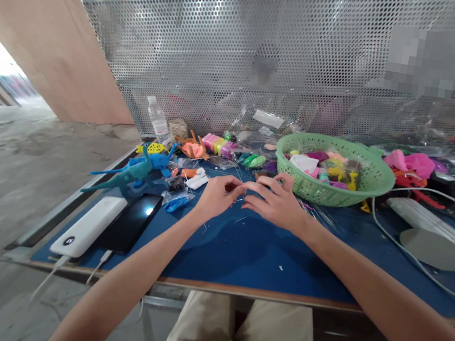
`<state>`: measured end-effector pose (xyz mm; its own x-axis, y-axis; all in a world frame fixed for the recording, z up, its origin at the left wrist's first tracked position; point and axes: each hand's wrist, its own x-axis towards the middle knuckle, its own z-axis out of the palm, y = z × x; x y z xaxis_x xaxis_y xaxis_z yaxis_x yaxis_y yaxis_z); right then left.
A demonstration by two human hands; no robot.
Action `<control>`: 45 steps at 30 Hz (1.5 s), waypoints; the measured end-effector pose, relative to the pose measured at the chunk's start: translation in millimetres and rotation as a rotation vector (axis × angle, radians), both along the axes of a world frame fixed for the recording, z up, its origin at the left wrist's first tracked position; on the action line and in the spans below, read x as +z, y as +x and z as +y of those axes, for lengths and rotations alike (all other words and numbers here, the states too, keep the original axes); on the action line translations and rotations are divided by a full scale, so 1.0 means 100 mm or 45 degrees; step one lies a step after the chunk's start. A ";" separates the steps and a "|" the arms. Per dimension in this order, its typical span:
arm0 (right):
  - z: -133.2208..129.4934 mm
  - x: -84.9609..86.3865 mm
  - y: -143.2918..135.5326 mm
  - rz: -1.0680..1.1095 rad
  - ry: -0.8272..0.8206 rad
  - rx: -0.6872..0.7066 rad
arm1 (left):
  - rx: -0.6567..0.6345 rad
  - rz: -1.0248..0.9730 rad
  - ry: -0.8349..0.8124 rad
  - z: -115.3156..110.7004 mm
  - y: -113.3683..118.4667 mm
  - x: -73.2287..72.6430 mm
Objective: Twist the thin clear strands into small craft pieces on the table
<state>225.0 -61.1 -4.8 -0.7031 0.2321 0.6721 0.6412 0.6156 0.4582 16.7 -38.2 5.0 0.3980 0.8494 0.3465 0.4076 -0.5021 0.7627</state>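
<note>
Above the middle of the blue tabletop (236,252), my left hand (220,195) and my right hand (276,202) meet at the fingertips. The left one is closed in a pinch; whatever lies between its fingers is too small to make out. My right hand also pinches at the same spot with thumb and forefinger, its other fingers bent and partly spread. Thin wires (326,216) lie just beyond the right wrist. Left of my hands are a white clay lump (197,179) and a small bag with blue clay (177,203).
Teal and blue dinosaur figures (134,172) stand at left, behind a white power bank (89,226) and a black phone (135,222). A green basket (327,195) holds colourful clay pieces. Cables, a grey disc (432,249) and a perforated metal panel (229,50) border the right and back.
</note>
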 end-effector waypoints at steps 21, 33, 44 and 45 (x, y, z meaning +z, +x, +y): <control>0.06 -0.03 -0.03 1.144 -1.612 0.210 | -0.131 -0.205 -0.425 0.14 -0.09 0.02; 0.12 -0.14 0.01 0.797 -1.249 0.073 | -0.108 -0.115 -0.189 0.16 -0.09 -0.01; 0.19 -0.19 -0.05 0.192 -0.367 0.095 | -0.001 -0.021 -0.162 0.18 -0.02 -0.11; 0.19 -0.21 -0.06 0.212 -0.359 0.099 | 0.001 -0.019 -0.161 0.18 -0.02 -0.11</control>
<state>219.3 -42.3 -25.3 -0.6122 0.3753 0.6960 0.6388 0.7534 0.1557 14.7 -20.1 -6.5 0.3928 0.8871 0.2423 0.3960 -0.4010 0.8261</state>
